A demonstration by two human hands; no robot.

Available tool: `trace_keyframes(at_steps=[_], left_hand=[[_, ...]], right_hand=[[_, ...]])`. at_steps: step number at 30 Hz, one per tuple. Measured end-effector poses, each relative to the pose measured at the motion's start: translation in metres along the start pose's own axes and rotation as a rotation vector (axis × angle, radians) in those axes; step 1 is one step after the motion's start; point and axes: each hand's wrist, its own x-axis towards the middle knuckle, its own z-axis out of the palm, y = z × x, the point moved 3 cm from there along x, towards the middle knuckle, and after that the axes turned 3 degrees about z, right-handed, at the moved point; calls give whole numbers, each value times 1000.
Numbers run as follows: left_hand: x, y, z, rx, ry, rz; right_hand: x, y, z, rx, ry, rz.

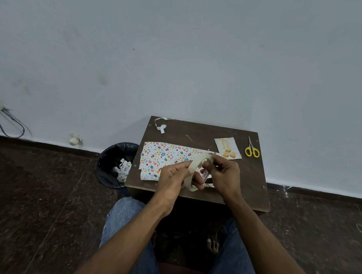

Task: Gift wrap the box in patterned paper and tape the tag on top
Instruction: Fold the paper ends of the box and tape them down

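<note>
A roll of cream masking tape (pixel 195 164) is held upright above the small dark table (pixel 246 183). My left hand (pixel 173 176) grips its lower left rim. My right hand (pixel 223 174) pinches the roll's upper right rim, fingers at its edge. Under both hands lies patterned paper (pixel 162 157) with coloured shapes on white, spread flat on the table. I cannot tell whether the box is under the paper. A white tag (pixel 227 147) with gold print lies at the back right of the table.
Yellow-handled scissors (pixel 251 149) lie right of the tag. A curled paper scrap (pixel 161 125) sits at the table's back left corner. A black bin (pixel 115 163) with paper scraps stands on the floor left of the table. The wall is right behind.
</note>
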Motion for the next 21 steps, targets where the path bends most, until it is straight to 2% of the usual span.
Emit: trace_keyframes(at_steps=[21], left_hand=[[-5, 4, 4, 6, -36, 29]], right_hand=[[1, -5, -2, 14, 11, 2]])
